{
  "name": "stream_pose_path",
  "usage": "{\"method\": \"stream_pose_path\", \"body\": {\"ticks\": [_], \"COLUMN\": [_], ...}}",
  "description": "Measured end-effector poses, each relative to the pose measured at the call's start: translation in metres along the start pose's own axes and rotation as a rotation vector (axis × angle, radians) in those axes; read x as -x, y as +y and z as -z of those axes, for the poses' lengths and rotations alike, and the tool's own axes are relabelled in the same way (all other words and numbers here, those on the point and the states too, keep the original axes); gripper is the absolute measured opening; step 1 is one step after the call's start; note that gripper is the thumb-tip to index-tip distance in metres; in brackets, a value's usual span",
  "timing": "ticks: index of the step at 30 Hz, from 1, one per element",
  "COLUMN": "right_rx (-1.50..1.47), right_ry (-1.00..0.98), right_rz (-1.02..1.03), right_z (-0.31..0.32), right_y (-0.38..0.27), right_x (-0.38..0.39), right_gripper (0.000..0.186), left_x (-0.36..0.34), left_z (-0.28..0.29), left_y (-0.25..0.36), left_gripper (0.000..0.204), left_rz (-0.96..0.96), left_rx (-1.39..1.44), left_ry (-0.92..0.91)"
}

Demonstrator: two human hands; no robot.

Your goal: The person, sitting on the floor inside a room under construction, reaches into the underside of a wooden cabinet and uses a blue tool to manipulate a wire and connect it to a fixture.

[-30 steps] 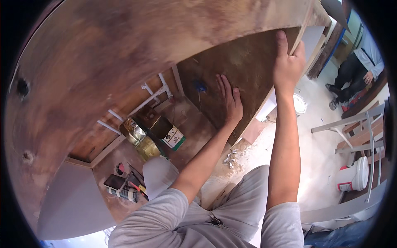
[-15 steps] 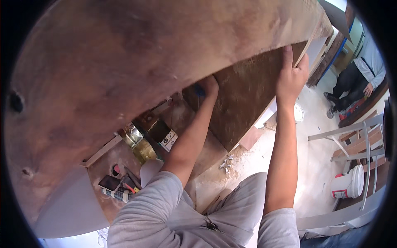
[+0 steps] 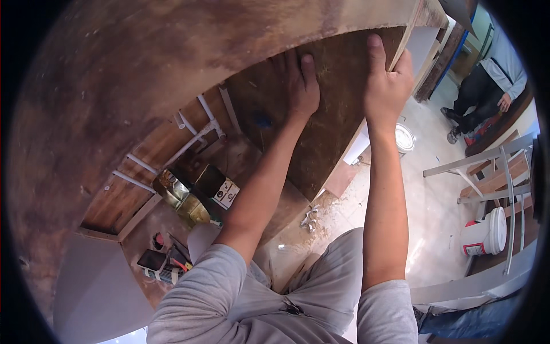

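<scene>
An upright dark brown wooden panel (image 3: 341,109) stands under a large stained wooden top (image 3: 137,74). My right hand (image 3: 388,86) grips the panel's outer edge, with the thumb on its inner face and the fingers wrapped round the other side. My left hand (image 3: 302,89) lies against that inner face, its thumb and fingers apart, fingertips partly in shadow beneath the top. A small blue patch (image 3: 262,119) shows on the panel below my left hand.
White pipes (image 3: 189,143) run along the cabinet's back. Metal tins (image 3: 180,192), a dark-screened device (image 3: 151,260) and hand tools (image 3: 182,255) sit inside to the left. On the right are a metal ladder (image 3: 487,157), a white bucket (image 3: 484,235) and another person (image 3: 490,86).
My left hand has come out from deeper under the top and now lies against the panel. The view has shifted, exposing the pipes; my right hand keeps its grip on the edge.
</scene>
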State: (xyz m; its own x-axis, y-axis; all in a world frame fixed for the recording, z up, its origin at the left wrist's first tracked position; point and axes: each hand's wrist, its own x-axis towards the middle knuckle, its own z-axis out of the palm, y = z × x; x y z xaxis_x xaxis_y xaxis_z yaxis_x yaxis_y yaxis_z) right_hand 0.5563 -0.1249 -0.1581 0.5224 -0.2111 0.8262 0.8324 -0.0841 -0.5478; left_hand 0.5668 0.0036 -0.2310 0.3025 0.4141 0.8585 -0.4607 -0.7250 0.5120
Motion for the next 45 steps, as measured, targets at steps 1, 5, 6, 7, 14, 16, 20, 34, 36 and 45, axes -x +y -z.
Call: {"method": "stream_pose_path", "body": {"ticks": [1, 5, 6, 7, 14, 16, 20, 34, 36, 45], "right_rx": [-0.008, 0.015, -0.009, -0.033, -0.054, -0.029, -0.040, -0.042, -0.049, -0.043], "right_ry": [0.002, -0.018, -0.009, 0.001, -0.002, 0.009, 0.012, 0.006, 0.006, 0.006], "right_rz": [-0.008, -0.040, -0.025, -0.010, -0.018, 0.004, 0.017, -0.011, -0.005, -0.002], "right_z": [0.001, 0.004, 0.002, 0.001, 0.001, 0.000, 0.000, 0.001, 0.000, -0.001], "right_y": [0.000, 0.005, 0.005, 0.006, 0.006, 0.003, 0.005, 0.010, 0.010, 0.009], "right_x": [0.000, 0.000, -0.002, -0.003, -0.002, 0.000, 0.000, -0.002, -0.001, -0.001], "right_gripper": [0.042, 0.043, 0.043, 0.043, 0.043, 0.043, 0.043, 0.043, 0.044, 0.044], "left_x": [0.002, 0.007, 0.007, 0.007, -0.001, -0.004, -0.004, -0.003, -0.003, -0.004], "left_z": [0.000, -0.005, -0.004, -0.005, -0.003, -0.002, -0.005, -0.009, -0.009, -0.007], "left_y": [0.002, 0.019, 0.021, 0.020, 0.020, 0.019, 0.020, 0.020, 0.021, 0.023], "left_gripper": [0.064, 0.064, 0.063, 0.063, 0.060, 0.060, 0.058, 0.051, 0.051, 0.049], "left_rz": [0.001, -0.124, -0.163, -0.160, -0.184, -0.202, -0.205, -0.234, -0.223, -0.213], "left_rx": [0.001, 0.003, -0.121, -0.123, 0.022, 0.036, -0.042, -0.044, 0.032, -0.007], "left_ry": [-0.001, -0.001, -0.055, -0.056, 0.009, 0.006, 0.014, 0.119, 0.126, 0.101]}}
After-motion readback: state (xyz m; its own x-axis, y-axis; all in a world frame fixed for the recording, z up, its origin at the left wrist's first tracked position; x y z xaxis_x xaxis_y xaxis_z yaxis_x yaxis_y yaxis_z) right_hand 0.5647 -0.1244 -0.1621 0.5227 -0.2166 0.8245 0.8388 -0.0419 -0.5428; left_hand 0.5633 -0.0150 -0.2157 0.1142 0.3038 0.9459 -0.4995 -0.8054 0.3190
